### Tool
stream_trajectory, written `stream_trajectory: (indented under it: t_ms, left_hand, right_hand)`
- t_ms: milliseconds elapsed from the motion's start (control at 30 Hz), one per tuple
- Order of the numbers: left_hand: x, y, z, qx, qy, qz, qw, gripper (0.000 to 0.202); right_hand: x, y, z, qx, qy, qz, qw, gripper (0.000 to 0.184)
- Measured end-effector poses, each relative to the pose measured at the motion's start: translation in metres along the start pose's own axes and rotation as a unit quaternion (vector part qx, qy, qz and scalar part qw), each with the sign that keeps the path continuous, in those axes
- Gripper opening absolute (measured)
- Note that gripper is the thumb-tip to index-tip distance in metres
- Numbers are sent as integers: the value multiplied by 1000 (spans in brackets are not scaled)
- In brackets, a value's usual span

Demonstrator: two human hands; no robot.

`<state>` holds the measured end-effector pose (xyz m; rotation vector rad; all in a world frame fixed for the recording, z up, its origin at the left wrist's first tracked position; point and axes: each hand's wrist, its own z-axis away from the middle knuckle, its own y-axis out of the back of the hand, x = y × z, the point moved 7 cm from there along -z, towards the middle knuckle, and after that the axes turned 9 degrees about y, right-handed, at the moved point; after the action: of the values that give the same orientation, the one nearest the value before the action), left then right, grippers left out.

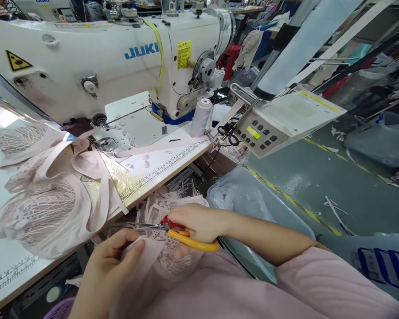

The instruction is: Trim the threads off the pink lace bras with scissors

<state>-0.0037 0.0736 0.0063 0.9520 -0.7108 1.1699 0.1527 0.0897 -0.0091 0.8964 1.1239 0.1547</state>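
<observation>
Pink sleeve (322,274) foremost. Left hand (115,257) pinches pale-pink lace garment (149,253) between thumb and fingers, before sewing table (168,166). Right hand (199,221) grips yellow-and-red-handled scissors (196,243), blades (150,227) close to left hand; likely hazard: slack fabric or slipping grip causing nicked lace or skin.

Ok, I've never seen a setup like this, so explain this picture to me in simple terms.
There is no robot here, just a person's two bare hands, seen from a camera worn on the head that looks forward and down. The right hand holds scissors with orange and red handles. The left hand grips pale pink fabric near the blades. The big white machine is a JUKI sewing machine. On its white worktable lie pale pink lace garments, and a cone of thread stands to the right. A control panel with buttons sits beyond.
</observation>
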Motion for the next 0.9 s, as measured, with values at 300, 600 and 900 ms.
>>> stream_trajectory:
  t_ms: [300,600,900]
  left_hand:
    - [-11,-1,0,-23,77,7,997,27]
    - [-21,3,-3,-27,94,24,995,36]
    - [-23,5,-6,-24,96,69,993,37]
  right_hand:
    - [4,-10,20,-40,-40,106,993,34]
    - [-2,-7,24,-76,-93,94,988,36]
    - [-4,-8,22,-59,-96,102,988,29]
